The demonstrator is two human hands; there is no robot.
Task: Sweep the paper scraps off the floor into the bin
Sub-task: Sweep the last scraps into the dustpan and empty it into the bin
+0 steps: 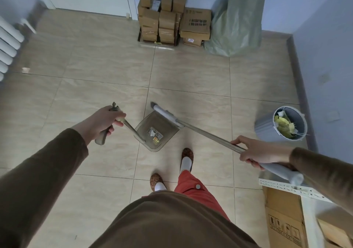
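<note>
A translucent brown dustpan point(162, 121) sits low over the tiled floor in front of my feet, with white and yellow paper scraps point(155, 135) inside it. My left hand point(104, 122) grips the top of its long handle point(131, 128). My right hand point(257, 152) grips the metal pole of the broom point(200, 132), whose grey head point(164, 113) lies along the dustpan's far edge. A grey bin point(267, 128) stands on the floor at the right, holding yellow and white paper.
Stacked cardboard boxes point(168, 18) and a green sack point(236, 24) stand against the far wall. A radiator point(8, 45) is at the left, with a small scrap point(25, 69) on the floor near it. A cardboard box point(284, 219) and white rail are at my right.
</note>
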